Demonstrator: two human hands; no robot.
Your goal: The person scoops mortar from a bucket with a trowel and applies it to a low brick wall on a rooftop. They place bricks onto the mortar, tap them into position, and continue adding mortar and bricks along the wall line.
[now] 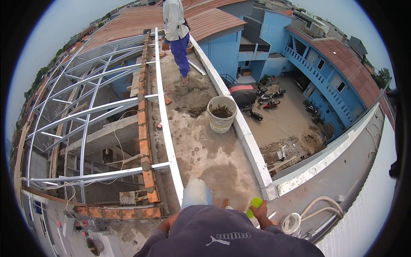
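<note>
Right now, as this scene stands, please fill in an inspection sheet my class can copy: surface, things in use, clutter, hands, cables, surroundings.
Surface: concrete slab, stained with darker patches; wet-looking mortar spread farther along.
Things in use: green cup, held; large bucket standing upright on the slab, grey mix inside.
Clutter: loose brick on the slab; small white bucket at lower right.
Hands: right hand grips the cup; left hand hidden from view.
Cables: thin cable hanging among the roof framing; pale hose curving at lower right.
Surroundings: metal roof frame and brick row on the left; another person standing ahead; courtyard with parked motorbikes below right.
</note>
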